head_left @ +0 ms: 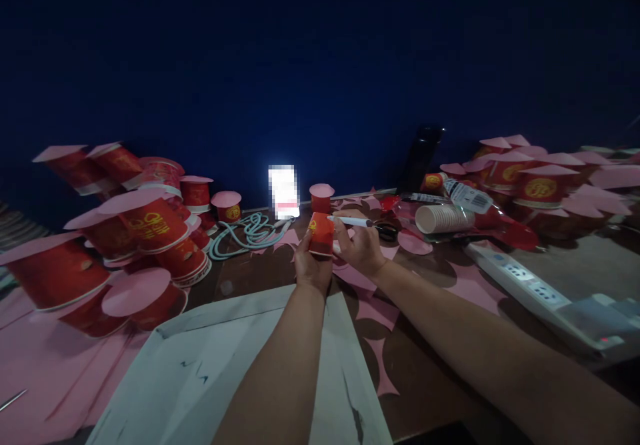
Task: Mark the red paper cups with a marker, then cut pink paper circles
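Note:
Near the middle of the view, my left hand (313, 268) grips a red paper cup (321, 231) with yellow print, its white rim facing down. My right hand (361, 248) is closed around a white marker (353, 221). The marker's tip end reaches the upper right side of the cup; whether it touches cannot be told. Just behind stands another red cup with a pink paper disc (321, 190) on top. White board or paper with dark strokes (240, 345) lies under my forearms.
Red cups with pink discs are heaped at left (155, 225) and right (543, 185). A lit phone (283, 191) stands behind a coiled pale cable (240, 235). Scissors (387, 231), stacked paper cups (443, 219), a power strip (530, 285) and pink paper scraps (383, 365) lie rightward.

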`<state>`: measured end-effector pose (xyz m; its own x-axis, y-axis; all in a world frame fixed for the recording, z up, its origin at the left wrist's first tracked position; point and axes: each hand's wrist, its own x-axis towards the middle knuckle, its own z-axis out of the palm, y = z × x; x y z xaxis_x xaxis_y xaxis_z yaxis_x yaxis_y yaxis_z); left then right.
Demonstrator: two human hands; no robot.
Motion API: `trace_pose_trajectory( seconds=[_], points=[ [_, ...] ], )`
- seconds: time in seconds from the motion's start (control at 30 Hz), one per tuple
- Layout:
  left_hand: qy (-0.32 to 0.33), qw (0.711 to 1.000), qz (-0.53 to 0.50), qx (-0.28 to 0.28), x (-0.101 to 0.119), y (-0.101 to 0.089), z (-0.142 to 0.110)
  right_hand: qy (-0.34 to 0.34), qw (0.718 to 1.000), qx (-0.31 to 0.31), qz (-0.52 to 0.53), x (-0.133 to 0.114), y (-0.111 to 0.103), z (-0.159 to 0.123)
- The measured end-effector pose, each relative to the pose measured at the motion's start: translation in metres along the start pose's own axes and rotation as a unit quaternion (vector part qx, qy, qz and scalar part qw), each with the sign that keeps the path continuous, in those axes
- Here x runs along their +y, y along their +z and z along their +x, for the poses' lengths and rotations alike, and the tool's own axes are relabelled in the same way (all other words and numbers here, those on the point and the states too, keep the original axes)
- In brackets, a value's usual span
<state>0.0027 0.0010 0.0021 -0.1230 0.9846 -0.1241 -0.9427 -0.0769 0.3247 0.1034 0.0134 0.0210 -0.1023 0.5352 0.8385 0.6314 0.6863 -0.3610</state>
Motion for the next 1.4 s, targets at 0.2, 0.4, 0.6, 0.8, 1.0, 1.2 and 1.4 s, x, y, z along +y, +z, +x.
trace_pose_trajectory(
  seconds=[0.2, 0.4, 0.6, 0.8, 1.0, 1.2, 1.4],
  points=[
    [0.001, 1.0, 0.005, -0.006, 0.0001, 0.0002, 0.0001, -0.005, 1.0, 0.001, 0.004, -0.001, -0.0005, 0.0002],
    [0.006, 1.0, 0.01, 0.007, 0.0007, 0.0018, -0.0017, -0.005, 1.0, -0.001, 0.008, -0.0032, -0.0012, -0.0007],
    [0.001, 1.0, -0.008, 0.014, 0.0006, -0.0005, -0.0005, -0.021, 1.0, -0.002, 0.008, -0.0029, -0.0004, -0.0015],
    [-0.004, 1.0, 0.003, 0.016, 0.0011, 0.0014, -0.0011, -0.031, 0.999, -0.005, 0.008, -0.0023, 0.0002, -0.0024],
    [0.007, 0.999, 0.017, 0.027, 0.0008, 0.0024, -0.0016, -0.018, 1.0, -0.014, 0.0, -0.0041, -0.0001, -0.0034],
    [0.002, 1.0, 0.005, 0.006, 0.0011, 0.0023, -0.0018, -0.013, 1.0, -0.015, 0.001, -0.0064, -0.0001, -0.0037],
    [-0.001, 1.0, 0.01, 0.018, 0.0013, 0.0014, -0.0021, -0.012, 1.0, -0.011, 0.001, -0.008, -0.0007, -0.004]
  ],
)
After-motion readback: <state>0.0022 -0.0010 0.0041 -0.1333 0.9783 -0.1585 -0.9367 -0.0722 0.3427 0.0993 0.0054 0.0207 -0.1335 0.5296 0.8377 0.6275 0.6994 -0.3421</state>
